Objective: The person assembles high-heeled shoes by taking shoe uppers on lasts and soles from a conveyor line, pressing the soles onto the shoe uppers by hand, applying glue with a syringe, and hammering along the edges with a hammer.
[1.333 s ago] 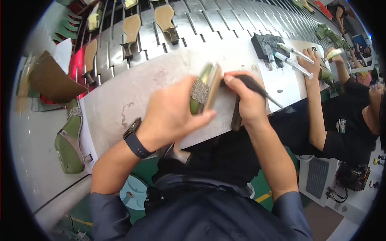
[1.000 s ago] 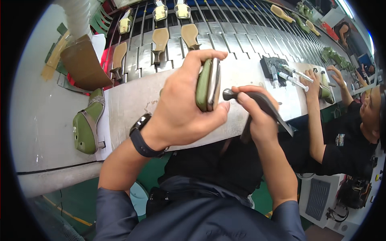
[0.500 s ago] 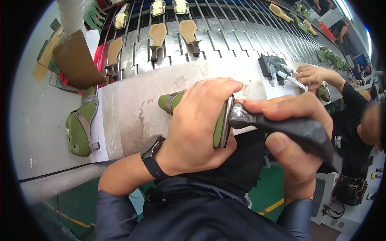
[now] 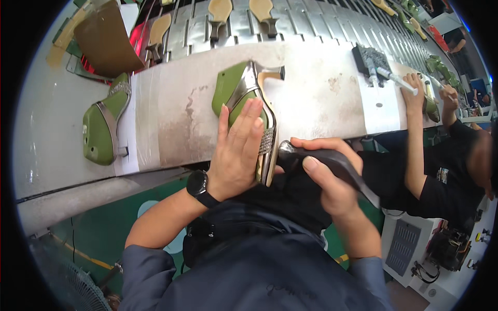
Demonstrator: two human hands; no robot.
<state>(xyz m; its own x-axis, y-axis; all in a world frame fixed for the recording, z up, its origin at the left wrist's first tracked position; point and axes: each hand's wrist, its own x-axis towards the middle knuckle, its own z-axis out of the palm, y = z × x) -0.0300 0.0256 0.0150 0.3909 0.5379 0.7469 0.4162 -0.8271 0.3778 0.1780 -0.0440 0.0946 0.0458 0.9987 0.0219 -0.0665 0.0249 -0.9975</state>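
A heeled shoe on a green last (image 4: 229, 86) is tilted on its side at the table's front edge, heel pointing away and tan sole facing right. It has a metallic strap and a glittery band. My left hand (image 4: 236, 150), with a dark watch at the wrist, holds it with fingers stretched along the upper; the thumb is hidden. In my right hand (image 4: 337, 176) is a hammer (image 4: 332, 159) with a rounded metal face and dark handle. The hammer's face is right beside the sole's near end; whether they touch I cannot tell.
A second green shoe (image 4: 101, 136) lies at the table's left. Heeled soles (image 4: 220, 11) rest on the metal roller conveyor (image 4: 303, 26) behind. Syringes (image 4: 394, 80) stand in a black foam block (image 4: 369, 58) at right, near a co-worker's hand (image 4: 413, 93) and another shoe (image 4: 431, 106).
The shoe has turned, so its heel now points away and its sole faces right. My left hand has gone from wrapped round it to flatter fingers. The hammer has moved left and a little lower.
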